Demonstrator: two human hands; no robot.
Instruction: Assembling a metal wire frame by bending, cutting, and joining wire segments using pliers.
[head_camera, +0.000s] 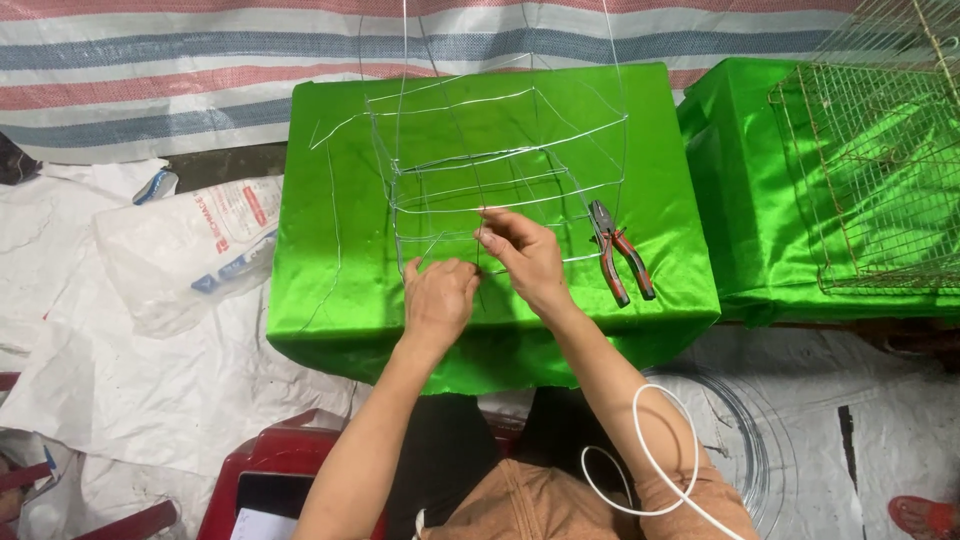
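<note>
A thin silver wire frame (500, 160), box-shaped with several levels, stands on a table draped in bright green cloth (340, 280). My left hand (438, 300) pinches the frame's lower front wire near the table's front edge. My right hand (525, 255) holds a wire of the frame just to the right and slightly higher, fingers closed around it. Red-handled pliers (620, 255) lie on the cloth right of my right hand, untouched.
A second green-covered table (740, 200) at right bears a wire mesh cage (880, 150). A loose wire (332, 200) lies on the cloth at left. White sacks (190, 250) cover the floor; a coil of wire (745, 440) lies lower right. A red stool (270, 470) is below.
</note>
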